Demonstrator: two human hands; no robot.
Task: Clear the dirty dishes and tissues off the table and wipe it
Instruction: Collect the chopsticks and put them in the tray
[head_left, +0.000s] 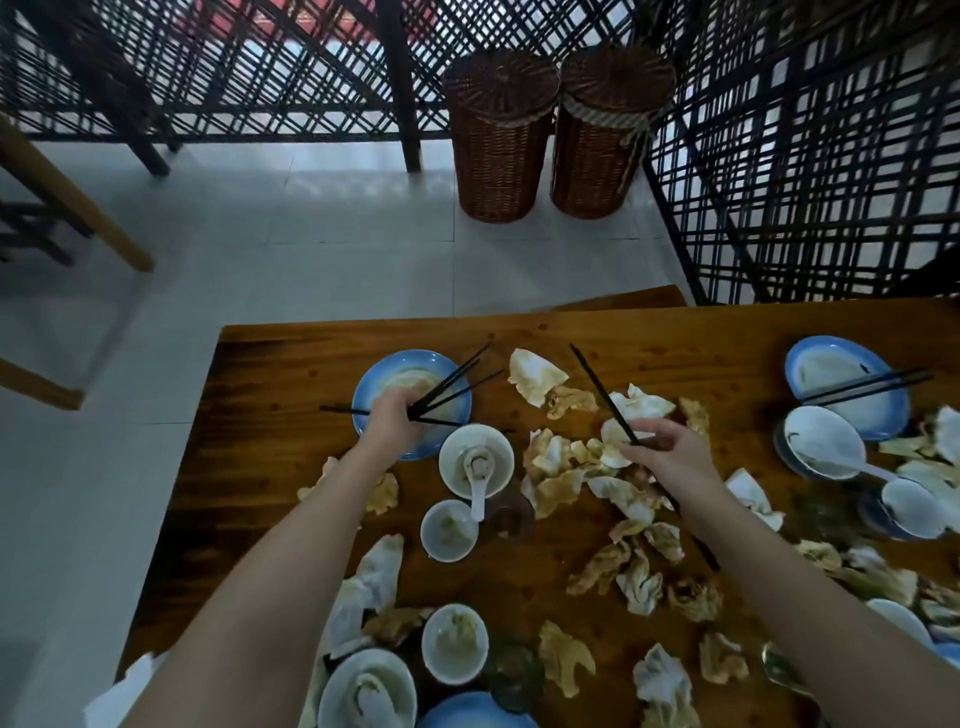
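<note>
A brown wooden table (291, 379) is strewn with several stained, crumpled tissues (558, 486). My left hand (392, 418) grips a bunch of black chopsticks (452, 384) over a blue plate (382, 371) at the table's far left. My right hand (667, 449) pinches a single black chopstick (600, 389) that slants up and away above the tissues in the middle. A white bowl with a spoon (476, 460) stands between my hands. Two small white cups (448, 530) (454, 642) sit nearer to me.
At the far right stand a blue plate with chopsticks across it (847, 387) and white bowls with spoons (823, 441). More bowls and a blue plate (366, 691) crowd the near edge. Two wicker baskets (498, 135) stand on the tiled floor beyond. Black lattice screens enclose the corner.
</note>
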